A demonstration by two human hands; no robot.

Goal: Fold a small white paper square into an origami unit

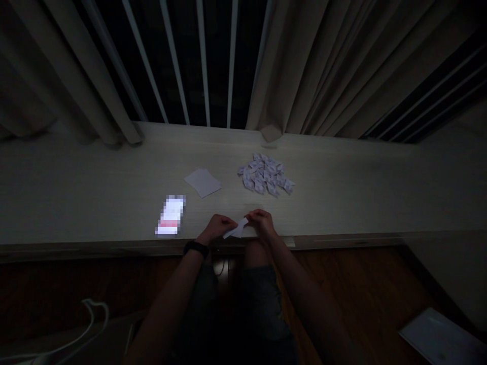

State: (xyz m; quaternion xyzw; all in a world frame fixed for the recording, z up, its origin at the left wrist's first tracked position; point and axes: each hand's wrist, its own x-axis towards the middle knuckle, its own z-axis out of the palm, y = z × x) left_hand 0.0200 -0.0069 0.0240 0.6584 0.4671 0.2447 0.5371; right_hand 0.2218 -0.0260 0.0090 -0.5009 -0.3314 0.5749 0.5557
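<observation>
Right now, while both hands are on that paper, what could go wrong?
The piece of paper is pinched by the left hand and right hand near the front of the pale ledge, so a slip might drop it toward the floor. The heap of folded papers lies just beyond the hands; a careless forward reach could scatter it. The picture is quite dark, so a crooked fold might be missed.

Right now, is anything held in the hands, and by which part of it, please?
Yes, the paper: the left hand pinches its left side, the right hand its upper right end.
</observation>
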